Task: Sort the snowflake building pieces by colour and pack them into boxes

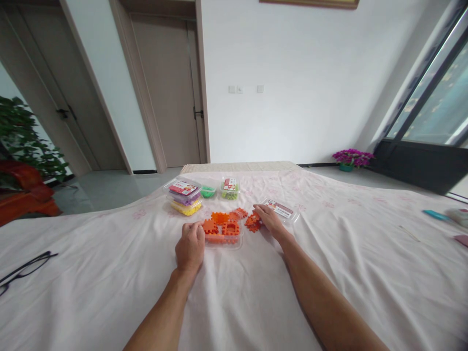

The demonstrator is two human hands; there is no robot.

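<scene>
A clear plastic box (224, 240) holds several orange interlocking toy pieces (220, 218) with notched edges, one of them with a round hole. At its left side my left hand (190, 245) is closed, its fingers curled on the box's edge beside an orange piece. Just right of the box, my right hand (269, 218) pinches a small bunch of orange notched pieces (253, 222) close to the cloth; its fingers partly cover them. Behind that hand lies a clear lid (281, 209) with a printed label.
Stacked boxes of purple pieces (185, 191) and yellow pieces (186, 207) stand back left. Beside them are boxes of green (207, 191) and light green pieces (230, 194). Glasses (27, 268) lie far left; a blue object (437, 215) is far right on the pale cloth (347, 243).
</scene>
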